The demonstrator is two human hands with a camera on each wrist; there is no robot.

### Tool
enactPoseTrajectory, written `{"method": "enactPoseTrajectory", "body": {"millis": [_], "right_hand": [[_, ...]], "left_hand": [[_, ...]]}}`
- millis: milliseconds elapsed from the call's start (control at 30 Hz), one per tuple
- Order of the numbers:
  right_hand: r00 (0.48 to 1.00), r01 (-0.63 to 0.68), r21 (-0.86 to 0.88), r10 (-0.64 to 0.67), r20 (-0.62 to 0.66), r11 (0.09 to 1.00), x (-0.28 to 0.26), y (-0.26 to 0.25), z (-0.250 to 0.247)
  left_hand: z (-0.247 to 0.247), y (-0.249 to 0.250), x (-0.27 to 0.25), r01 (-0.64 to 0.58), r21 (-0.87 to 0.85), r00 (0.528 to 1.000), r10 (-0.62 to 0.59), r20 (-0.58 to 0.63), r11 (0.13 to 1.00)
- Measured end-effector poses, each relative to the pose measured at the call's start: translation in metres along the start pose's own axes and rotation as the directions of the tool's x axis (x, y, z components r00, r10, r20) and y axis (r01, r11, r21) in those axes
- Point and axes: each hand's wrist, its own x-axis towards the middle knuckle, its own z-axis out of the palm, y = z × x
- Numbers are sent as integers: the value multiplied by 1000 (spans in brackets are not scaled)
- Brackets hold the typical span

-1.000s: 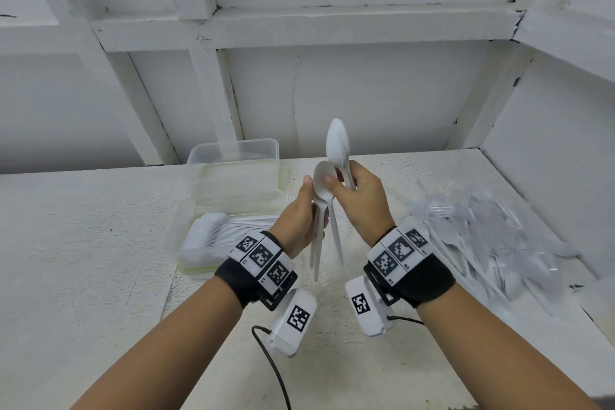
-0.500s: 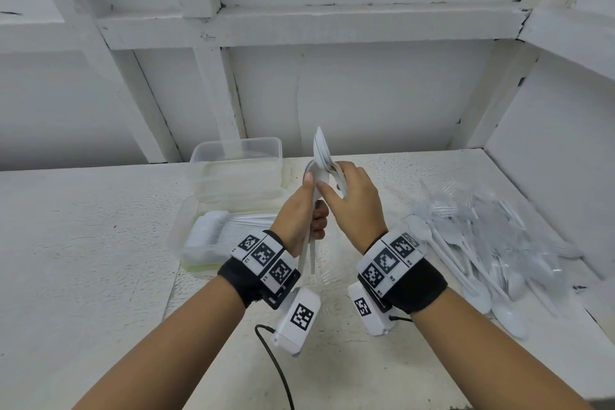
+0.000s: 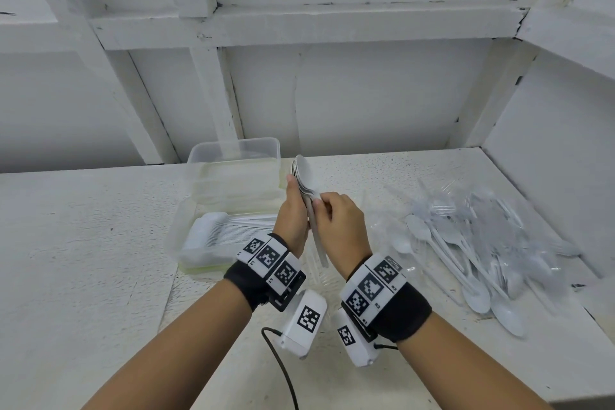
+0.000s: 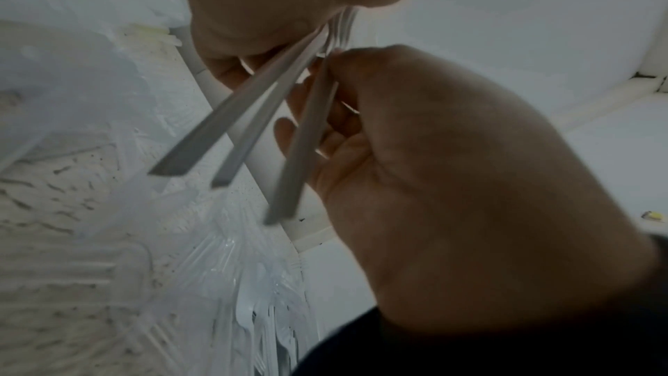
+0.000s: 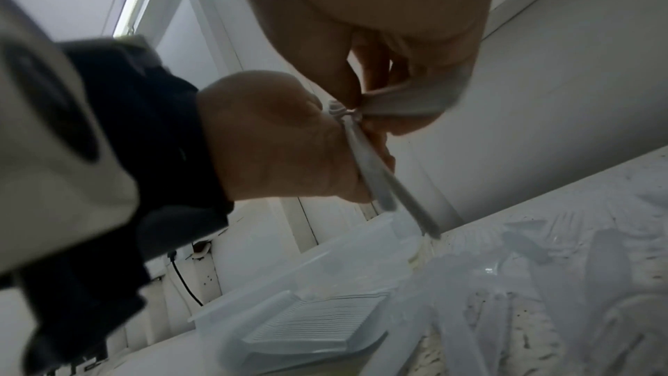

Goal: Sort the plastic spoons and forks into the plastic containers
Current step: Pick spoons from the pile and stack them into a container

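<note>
Both hands are raised above the bench [image 3: 83, 276], working one small bundle of spoons [image 3: 304, 175]. The left hand [image 3: 293, 216] is curled round the handles, thumb up against the stacked bowls. The right hand [image 3: 339, 226] pinches the handles from the other side, fingertips meeting just below the bowls. In the left wrist view three handles [image 4: 231, 130] fan apart below the grip, so the nesting looks incomplete.

Risks, as judged from here:
- The splayed handles give the fingers little to bear on. If the right hand lets go before they are squared, a spoon could slide out and drop.
- The container [image 3: 213, 243] beyond the left hand already holds a tight row of cutlery; a fanned bundle could snag on it or upset the row.
- The empty tub [image 3: 233, 163] sits just behind it, near the left thumb. A wrong drop would mix the types.
- The loose heap [image 3: 472, 243] of spoons and forks lies well to the outside of the right hand; a dropped spoon landing there means sorting it again.
</note>
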Motion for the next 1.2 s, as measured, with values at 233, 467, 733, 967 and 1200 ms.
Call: {"method": "enactPoseTrajectory", "body": {"millis": [233, 467, 733, 967, 1200], "right_hand": [[1000, 27, -38, -26, 8, 999, 3, 1, -3], [989, -3, 49, -4, 148, 999, 1, 1, -7], [940, -132, 244, 43, 339, 961, -3, 3, -23], [872, -104, 221, -18, 490, 970, -5, -2, -31], [892, 214, -95, -154, 424, 972, -5, -17, -25]], "left_hand": [[3, -1, 2, 25, -13, 999, -25, 44, 1000], [0, 2, 0, 43, 1, 992, -43, 120, 999], [-18, 10, -1, 46, 271, 963, -115, 243, 962], [-24, 25, 1, -83, 112, 990, 69, 122, 990], [-32, 29, 1, -141, 55, 989, 143, -43, 988]]}}
